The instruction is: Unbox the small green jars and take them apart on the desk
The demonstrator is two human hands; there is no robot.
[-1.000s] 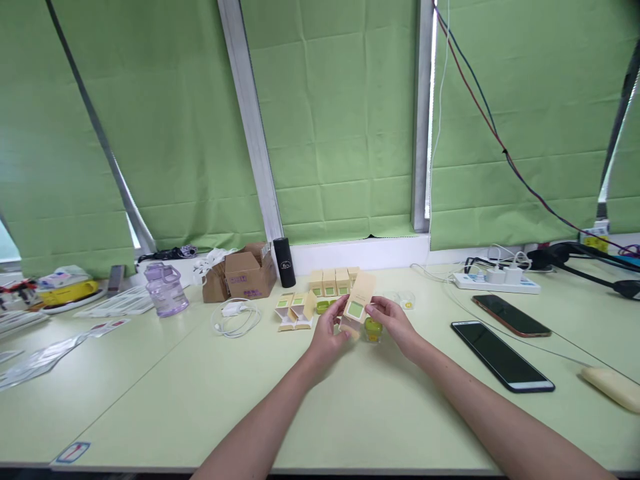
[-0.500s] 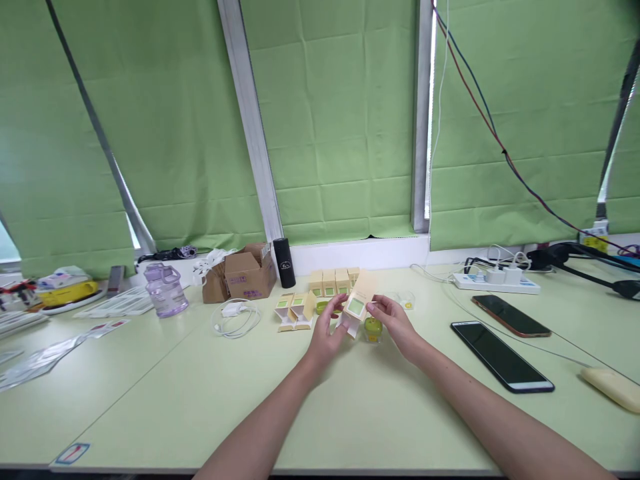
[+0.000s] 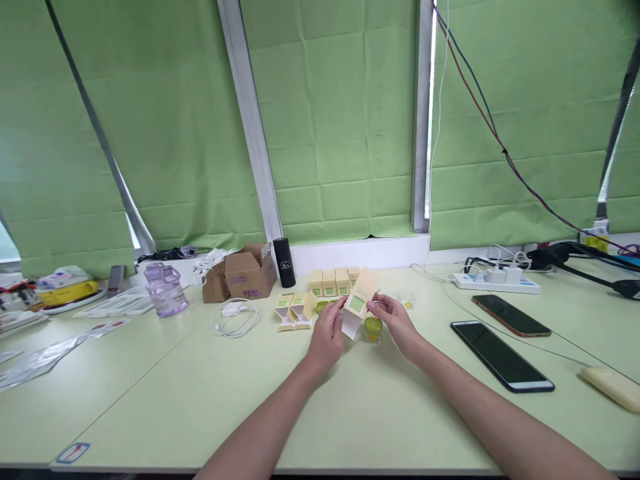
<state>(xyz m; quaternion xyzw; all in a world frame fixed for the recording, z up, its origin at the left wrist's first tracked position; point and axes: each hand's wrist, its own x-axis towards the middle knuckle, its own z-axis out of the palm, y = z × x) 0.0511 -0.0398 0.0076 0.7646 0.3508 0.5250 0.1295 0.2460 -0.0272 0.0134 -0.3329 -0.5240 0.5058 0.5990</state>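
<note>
A small carton (image 3: 358,305), tilted with its bottom flap hanging open, is held above the table (image 3: 350,413) between both hands. The left hand (image 3: 327,333) pinches its lower left edge; the right hand (image 3: 395,320) grips its right side, apparently by fingertips. A green jar (image 3: 373,328) stands just below.

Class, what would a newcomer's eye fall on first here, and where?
The left hand and right hand hold a small beige carton with a green label over the middle of the pale table. Green blinds fill the back wall, and two dark phones lie at the right.
</note>
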